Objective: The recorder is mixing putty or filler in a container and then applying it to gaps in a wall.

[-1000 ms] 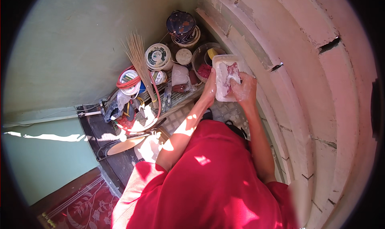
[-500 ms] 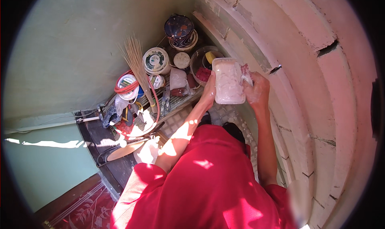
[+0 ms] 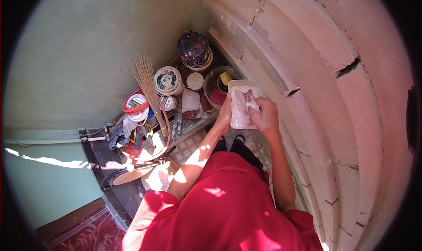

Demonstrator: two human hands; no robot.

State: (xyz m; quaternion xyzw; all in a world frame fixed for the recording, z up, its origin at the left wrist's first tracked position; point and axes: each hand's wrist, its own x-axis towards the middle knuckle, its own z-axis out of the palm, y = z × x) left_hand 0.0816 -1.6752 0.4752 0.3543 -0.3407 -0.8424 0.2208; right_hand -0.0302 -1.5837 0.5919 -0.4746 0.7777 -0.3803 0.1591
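Note:
A shallow white plastic tray (image 3: 244, 82) is held up in front of me, with thick whitish paste (image 3: 239, 117) spread inside and a pinkish patch near its upper right. My left hand (image 3: 225, 115) grips the tray by its left side. Over the right part of the tray, my right hand (image 3: 267, 115) is closed on a small white-smeared tool (image 3: 252, 105) that touches the paste; the fingers partly hide it, so its exact kind is unclear. White smears show on my right fingers.
Behind the tray stands a round basin (image 3: 207, 82) with a yellow sponge (image 3: 226, 78) and red material. White buckets (image 3: 168, 80), a dark bucket (image 3: 192, 44), a stick broom (image 3: 145, 75) and a red hose (image 3: 134, 107) crowd the slatted bench. A cracked, stepped pink wall (image 3: 325, 115) curves along my right.
My right hand has moved from the tray's right edge inward over the paste, bringing the tool with it. The tray sits slightly lower and further left in view, still in my left hand.

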